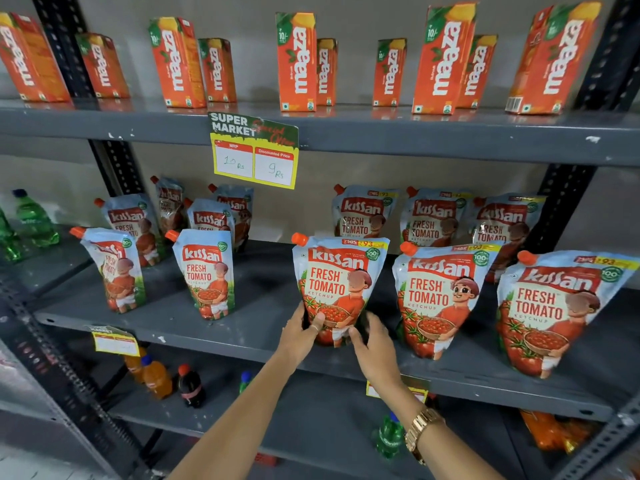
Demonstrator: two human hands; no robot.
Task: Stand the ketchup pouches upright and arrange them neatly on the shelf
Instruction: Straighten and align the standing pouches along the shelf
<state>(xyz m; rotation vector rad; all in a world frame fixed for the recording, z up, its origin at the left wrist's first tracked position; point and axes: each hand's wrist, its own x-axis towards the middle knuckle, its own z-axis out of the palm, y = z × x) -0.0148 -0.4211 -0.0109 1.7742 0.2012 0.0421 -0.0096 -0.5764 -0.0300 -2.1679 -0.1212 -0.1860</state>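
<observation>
Several Kissan ketchup pouches stand upright on the grey middle shelf (214, 327). The centre front pouch (337, 271) is held at its base by both hands. My left hand (299, 336) grips its lower left side, thumb across the front. My right hand (375, 344) touches its lower right corner with fingers spread. Two more front pouches (438, 296) (550, 306) stand to the right, and two others (204, 271) (114, 268) to the left. Further pouches stand in back rows on both sides.
Orange Maaza juice cartons (297, 60) line the top shelf. A yellow price tag (254, 154) hangs from its edge. Soft drink bottles (156, 377) sit on the lower shelf, green bottles (33, 218) at far left. Black slotted uprights (117, 164) frame the rack.
</observation>
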